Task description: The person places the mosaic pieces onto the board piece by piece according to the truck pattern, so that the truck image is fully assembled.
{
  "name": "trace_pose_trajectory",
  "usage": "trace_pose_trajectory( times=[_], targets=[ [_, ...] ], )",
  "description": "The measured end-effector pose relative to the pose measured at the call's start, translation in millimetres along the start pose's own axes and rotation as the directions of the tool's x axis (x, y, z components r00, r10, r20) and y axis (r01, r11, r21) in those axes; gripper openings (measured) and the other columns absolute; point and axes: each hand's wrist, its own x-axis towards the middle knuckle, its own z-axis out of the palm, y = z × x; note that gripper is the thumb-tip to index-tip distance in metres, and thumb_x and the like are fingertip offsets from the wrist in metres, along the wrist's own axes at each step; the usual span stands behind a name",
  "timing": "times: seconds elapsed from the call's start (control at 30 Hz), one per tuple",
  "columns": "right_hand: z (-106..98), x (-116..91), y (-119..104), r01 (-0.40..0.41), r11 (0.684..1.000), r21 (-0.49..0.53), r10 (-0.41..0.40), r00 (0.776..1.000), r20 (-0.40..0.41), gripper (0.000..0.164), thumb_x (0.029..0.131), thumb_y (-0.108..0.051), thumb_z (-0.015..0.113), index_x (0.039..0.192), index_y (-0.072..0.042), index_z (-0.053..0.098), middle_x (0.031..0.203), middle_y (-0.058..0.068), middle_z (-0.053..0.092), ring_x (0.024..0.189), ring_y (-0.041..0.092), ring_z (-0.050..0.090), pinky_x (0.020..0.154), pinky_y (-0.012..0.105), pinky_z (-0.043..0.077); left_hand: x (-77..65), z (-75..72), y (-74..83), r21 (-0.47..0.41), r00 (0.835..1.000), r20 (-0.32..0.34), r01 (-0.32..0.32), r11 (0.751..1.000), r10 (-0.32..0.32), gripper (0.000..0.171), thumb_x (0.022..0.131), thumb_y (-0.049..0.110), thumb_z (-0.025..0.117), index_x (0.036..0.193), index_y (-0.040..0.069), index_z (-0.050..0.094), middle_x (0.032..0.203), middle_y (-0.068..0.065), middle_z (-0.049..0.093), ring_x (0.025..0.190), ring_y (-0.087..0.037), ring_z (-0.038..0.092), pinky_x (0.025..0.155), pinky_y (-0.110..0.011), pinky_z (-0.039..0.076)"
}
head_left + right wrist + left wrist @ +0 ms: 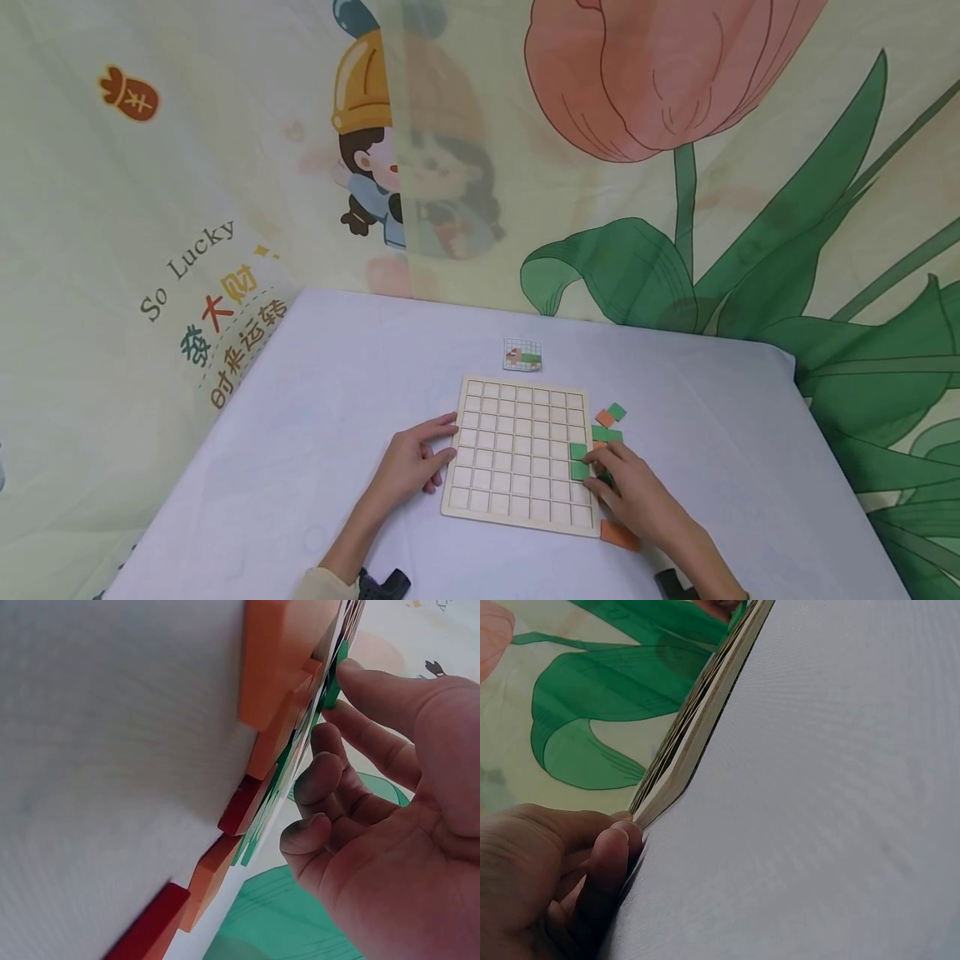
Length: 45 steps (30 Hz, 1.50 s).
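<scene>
A pale wooden grid board (pixel 517 454) lies on the table. My left hand (pixel 411 462) touches its left edge with the thumb and fingertips, also seen in the left wrist view, where the hand (pixel 562 862) meets the board's edge (pixel 682 765). At the board's right side, my right hand (pixel 637 487) pinches a green square tile (pixel 579 471) between thumb and index finger. Another green tile (pixel 577 451) sits in the cell just above it. In the right wrist view the pinched green tile (pixel 335 682) is at the fingertips, with the other fingers curled.
A small picture card (pixel 522 355) lies behind the board. Right of the board are loose green tiles (pixel 617 412), orange tiles (pixel 619 535) and, in the right wrist view, red tiles (pixel 244 806). A printed curtain (pixel 450 167) hangs behind the white table (pixel 300 433).
</scene>
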Motion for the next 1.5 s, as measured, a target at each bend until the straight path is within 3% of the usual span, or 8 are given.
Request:
trace_pose_trajectory(
  times=[0.5, 0.67, 0.87, 1.27, 1.5],
  targets=[
    [1, 1, 0, -0.044, 0.999, -0.005, 0.044, 0.999, -0.001, 0.032, 0.092, -0.015, 0.083, 0.122, -0.018, 0.071, 0.108, -0.004, 0.063, 0.092, 0.009, 0.056, 0.074, 0.022, 0.053, -0.2, -0.6, 0.7, 0.005, 1.000, 0.003, 0.007, 1.000, -0.007, 0.043, 0.094, 0.002, 0.075, 0.137, 0.004, 0.070, 0.155, -0.001, 0.062, 0.046, -0.013, 0.058, 0.041, -0.027, 0.053],
    [-4, -1, 7, -0.047, 0.999, 0.010, 0.047, 0.999, -0.006, 0.033, 0.095, -0.015, 0.080, 0.126, -0.016, 0.070, 0.111, -0.004, 0.063, 0.090, 0.009, 0.055, 0.073, 0.021, 0.052, -0.9, -0.7, 1.3, 0.008, 1.000, -0.002, 0.015, 1.000, -0.015, 0.043, 0.094, 0.002, 0.076, 0.136, 0.004, 0.070, 0.155, 0.000, 0.062, 0.046, -0.013, 0.058, 0.041, -0.026, 0.052],
    [-8, -5, 19, -0.073, 0.996, 0.048, 0.073, 0.997, 0.002, 0.036, 0.096, -0.013, 0.077, 0.131, -0.014, 0.070, 0.102, -0.005, 0.059, 0.084, 0.008, 0.051, 0.067, 0.018, 0.048, -1.0, -0.3, 2.1, 0.004, 1.000, -0.003, 0.016, 1.000, -0.016, 0.043, 0.094, 0.003, 0.075, 0.137, 0.005, 0.070, 0.155, -0.001, 0.062, 0.046, -0.013, 0.058, 0.041, -0.026, 0.052],
    [-12, -10, 33, -0.123, 0.992, 0.004, 0.123, 0.992, -0.029, 0.033, 0.091, -0.015, 0.083, 0.123, -0.009, 0.072, 0.096, 0.000, 0.057, 0.082, 0.014, 0.049, 0.062, 0.019, 0.044, -0.1, -0.4, 3.9, -0.010, 1.000, -0.003, 0.010, 1.000, -0.010, 0.043, 0.094, 0.002, 0.075, 0.136, 0.003, 0.070, 0.155, -0.003, 0.062, 0.045, -0.011, 0.057, 0.040, -0.026, 0.051],
    [-13, -11, 37, -0.157, 0.987, 0.016, 0.158, 0.987, -0.036, 0.035, 0.091, -0.016, 0.083, 0.122, -0.007, 0.072, 0.095, 0.002, 0.058, 0.082, 0.014, 0.051, 0.061, 0.018, 0.048, -0.4, 0.0, 3.9, 0.005, 1.000, -0.007, 0.009, 1.000, -0.009, 0.044, 0.094, 0.003, 0.075, 0.138, 0.004, 0.070, 0.155, -0.003, 0.062, 0.045, -0.011, 0.057, 0.040, -0.026, 0.052]
  ],
)
